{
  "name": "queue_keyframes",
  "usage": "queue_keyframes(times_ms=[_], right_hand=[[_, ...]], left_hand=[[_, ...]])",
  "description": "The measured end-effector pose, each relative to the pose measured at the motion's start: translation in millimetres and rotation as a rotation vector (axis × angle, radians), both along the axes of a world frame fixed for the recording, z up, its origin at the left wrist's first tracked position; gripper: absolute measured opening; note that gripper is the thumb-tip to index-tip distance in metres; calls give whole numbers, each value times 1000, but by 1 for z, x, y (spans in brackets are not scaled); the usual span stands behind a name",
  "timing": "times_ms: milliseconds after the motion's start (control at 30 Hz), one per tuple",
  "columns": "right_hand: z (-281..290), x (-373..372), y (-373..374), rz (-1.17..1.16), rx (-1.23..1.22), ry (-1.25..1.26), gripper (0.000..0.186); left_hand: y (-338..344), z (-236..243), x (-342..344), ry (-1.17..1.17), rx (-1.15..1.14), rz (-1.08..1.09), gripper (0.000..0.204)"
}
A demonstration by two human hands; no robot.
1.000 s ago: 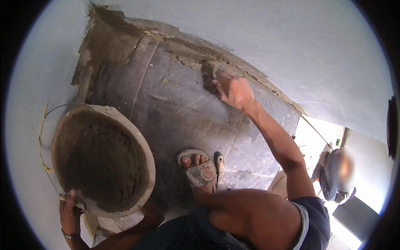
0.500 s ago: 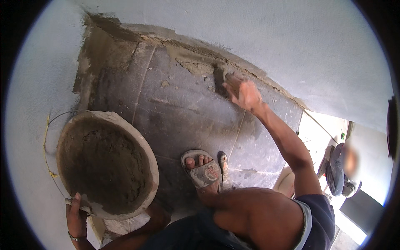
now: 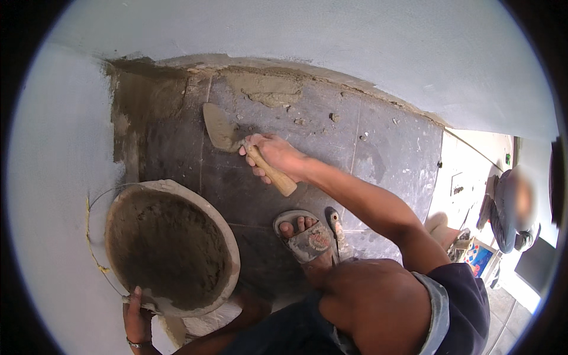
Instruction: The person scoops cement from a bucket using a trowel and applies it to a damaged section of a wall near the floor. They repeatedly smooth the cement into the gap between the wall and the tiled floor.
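Note:
My right hand (image 3: 273,158) is closed round the wooden handle of a trowel (image 3: 220,129). Wet mortar coats its blade, which is above the dark floor tiles and points away to the left. A band of mortar (image 3: 269,89) lies along the foot of the far wall, beyond the blade. At the lower left, my left hand (image 3: 137,316) grips the near rim of a bucket (image 3: 234,248), thumb on top and fingers hidden beneath. Grey-brown mortar (image 3: 171,254) lines the bucket's inside. The bucket tilts toward the tiles, its wire handle hanging against the left wall.
My sandalled foot (image 3: 305,236) stands on the tiles, with a wood-handled tool (image 3: 337,231) beside it. Loose mortar crumbs (image 3: 335,117) dot the floor near the wall. Another person (image 3: 507,207) is at the far right, past a bright doorway.
My right hand has moved left and nearer from the wall's foot, bringing the trowel into plain sight. The view has shifted slightly; my left hand keeps its hold on the bucket.

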State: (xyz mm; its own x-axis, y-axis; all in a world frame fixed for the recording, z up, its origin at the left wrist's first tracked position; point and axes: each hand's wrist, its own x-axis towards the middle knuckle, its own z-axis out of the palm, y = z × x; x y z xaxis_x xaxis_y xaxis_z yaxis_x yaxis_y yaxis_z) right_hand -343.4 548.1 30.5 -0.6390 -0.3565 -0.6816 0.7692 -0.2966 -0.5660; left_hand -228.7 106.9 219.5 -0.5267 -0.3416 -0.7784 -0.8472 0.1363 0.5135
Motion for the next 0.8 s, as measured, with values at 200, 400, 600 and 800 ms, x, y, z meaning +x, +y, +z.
queue_keyframes(times_ms=[200,400,600,800], right_hand=[[15,9,30,-165,343,25,28],[13,45,46,180,626,431,33],[39,102,134,309,1289,757,25],[45,140,162,176,1396,418,25]], left_hand=[[-7,1,5,5,20,22,45],[-3,-2,-1,9,10,-19,48],[-25,-7,15,16,-72,-91,52],[-7,-3,5,26,-5,36,45]])
